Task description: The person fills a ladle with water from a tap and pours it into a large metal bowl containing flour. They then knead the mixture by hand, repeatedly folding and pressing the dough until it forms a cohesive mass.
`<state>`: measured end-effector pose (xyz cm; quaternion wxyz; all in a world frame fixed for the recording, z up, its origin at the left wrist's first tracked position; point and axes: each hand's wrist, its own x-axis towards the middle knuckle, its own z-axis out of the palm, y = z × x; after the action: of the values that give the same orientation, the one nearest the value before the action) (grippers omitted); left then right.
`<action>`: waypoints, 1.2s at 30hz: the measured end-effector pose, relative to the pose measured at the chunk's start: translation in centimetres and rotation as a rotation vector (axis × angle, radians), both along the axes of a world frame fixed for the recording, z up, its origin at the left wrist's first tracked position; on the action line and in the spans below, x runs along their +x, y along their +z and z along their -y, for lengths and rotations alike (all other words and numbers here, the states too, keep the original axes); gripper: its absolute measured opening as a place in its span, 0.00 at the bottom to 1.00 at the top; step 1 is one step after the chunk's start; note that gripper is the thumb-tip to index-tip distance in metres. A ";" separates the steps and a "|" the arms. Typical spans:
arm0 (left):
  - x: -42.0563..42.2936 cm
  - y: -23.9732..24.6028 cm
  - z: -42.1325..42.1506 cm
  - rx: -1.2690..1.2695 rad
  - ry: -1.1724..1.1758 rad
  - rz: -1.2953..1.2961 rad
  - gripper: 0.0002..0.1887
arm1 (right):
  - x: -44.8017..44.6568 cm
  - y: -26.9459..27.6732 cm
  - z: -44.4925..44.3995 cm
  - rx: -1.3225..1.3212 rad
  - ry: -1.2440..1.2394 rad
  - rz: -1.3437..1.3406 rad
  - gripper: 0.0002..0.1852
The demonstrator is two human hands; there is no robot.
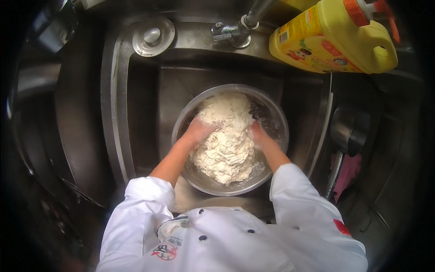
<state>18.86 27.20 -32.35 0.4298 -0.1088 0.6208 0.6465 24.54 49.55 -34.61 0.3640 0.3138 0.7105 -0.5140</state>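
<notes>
A metal mixing bowl (274,117) stands inside a stainless steel sink (142,112). In it lies a large mass of rough, pale, wet-looking dough (226,153), heaped from the far wall towards the near one. My left hand (201,131) presses into the dough's left side, its fingers partly sunk in it. On the opposite side, my right hand (257,132) grips the dough, with most of its fingers hidden. Dough residue coats both hands, and smears cling to the bowl's inner wall at the right.
Behind the basin rises a metal tap (236,32), with a round knobbed metal lid (153,36) to its left. A large yellow jug (326,40) with a red pump top leans in at the back right. Right of the sink are a long-handled metal ladle (348,131) and pink cloth (347,173).
</notes>
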 end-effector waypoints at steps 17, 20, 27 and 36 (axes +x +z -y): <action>4.1 1.5 0.2 -0.714 -0.408 -0.349 0.45 | -0.5 3.6 -2.0 0.641 0.602 -0.420 0.31; 4.0 0.2 0.7 -0.607 -0.196 -0.286 0.35 | -2.5 -2.5 -3.2 0.172 0.281 -0.152 0.27; -1.5 1.3 -2.0 -0.065 -0.008 0.098 0.29 | 0.6 -0.7 -0.7 -0.167 -0.422 0.092 0.24; -1.9 5.0 -3.9 -0.719 -0.762 -0.465 0.49 | 2.6 10.4 3.6 0.044 -0.010 -0.191 0.26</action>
<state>16.98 31.13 -27.36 0.4205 0.1284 0.8753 0.2012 27.14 45.90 -24.22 0.2851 0.2750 0.7515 -0.5275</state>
